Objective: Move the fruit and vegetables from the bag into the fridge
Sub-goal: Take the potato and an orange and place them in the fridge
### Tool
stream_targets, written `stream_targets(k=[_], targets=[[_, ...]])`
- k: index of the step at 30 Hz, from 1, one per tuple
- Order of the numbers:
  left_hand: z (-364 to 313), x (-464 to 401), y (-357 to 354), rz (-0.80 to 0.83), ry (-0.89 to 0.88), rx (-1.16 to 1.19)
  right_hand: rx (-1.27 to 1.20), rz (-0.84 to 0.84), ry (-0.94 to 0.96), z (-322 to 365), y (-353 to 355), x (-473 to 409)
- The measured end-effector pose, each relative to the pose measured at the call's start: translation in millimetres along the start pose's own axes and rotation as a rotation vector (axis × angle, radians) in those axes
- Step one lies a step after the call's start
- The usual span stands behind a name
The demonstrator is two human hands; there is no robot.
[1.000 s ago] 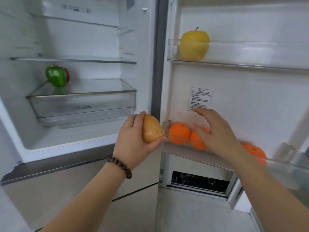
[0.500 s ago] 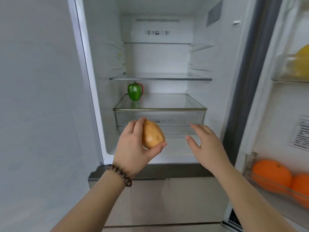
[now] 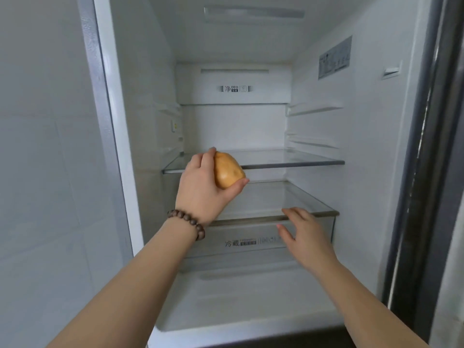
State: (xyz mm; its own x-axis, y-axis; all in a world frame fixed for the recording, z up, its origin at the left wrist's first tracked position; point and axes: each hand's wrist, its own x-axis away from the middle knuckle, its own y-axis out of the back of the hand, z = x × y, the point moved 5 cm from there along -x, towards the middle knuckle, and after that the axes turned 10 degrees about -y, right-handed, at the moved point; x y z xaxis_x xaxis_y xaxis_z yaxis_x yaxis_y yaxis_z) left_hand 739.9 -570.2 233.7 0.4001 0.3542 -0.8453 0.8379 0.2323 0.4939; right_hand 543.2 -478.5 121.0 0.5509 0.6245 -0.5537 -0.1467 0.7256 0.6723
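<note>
A potato (image 3: 229, 172) is held in front of the open fridge (image 3: 351, 197), level with the front edge of the glass shelf (image 3: 288, 160). Its long axis is tilted, the narrower end pointing up and to the left, the broader end down and to the right. It is gripped by the left hand (image 3: 203, 187), fingers curled over its top and thumb under it; a beaded bracelet (image 3: 188, 222) is worn on that wrist. The right hand (image 3: 305, 237) is held open with fingers extended by the drawer (image 3: 238, 243) rim; contact cannot be told.
</note>
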Motion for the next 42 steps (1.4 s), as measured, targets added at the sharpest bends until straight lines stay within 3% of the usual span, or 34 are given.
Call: stream_targets(k=[8, 19, 22, 28, 36, 42], targets=[[6.5, -60.2, -30.8, 0.001, -0.036, 0.077, 0.031, -0.175, 0.023, -14.9, -35.1, -20.2], [36.2, -162.6, -116.0, 0.578, -0.033, 0.062, 0.011, -0.310, 0.151, -28.1, -41.8, -24.7], [52.2, -176.3, -131.1, 0.654, 0.014, 0.144, 0.000, -0.364, 0.169, -29.8, -45.7, -24.2], [58.8, -203.2, -155.3, 0.823, -0.002, 0.080, -0.027, -0.475, 0.232, -34.9, -52.8, -26.2], [53.3, -230.5, -192.4, 0.934, -0.002, -0.020, 0.023, -0.590, 0.346, -39.1, -58.9, -31.1], [61.9, -251.8, -235.3, 0.914, 0.004, -0.070, 0.023, -0.617, 0.353, -42.5, -62.7, -34.3]])
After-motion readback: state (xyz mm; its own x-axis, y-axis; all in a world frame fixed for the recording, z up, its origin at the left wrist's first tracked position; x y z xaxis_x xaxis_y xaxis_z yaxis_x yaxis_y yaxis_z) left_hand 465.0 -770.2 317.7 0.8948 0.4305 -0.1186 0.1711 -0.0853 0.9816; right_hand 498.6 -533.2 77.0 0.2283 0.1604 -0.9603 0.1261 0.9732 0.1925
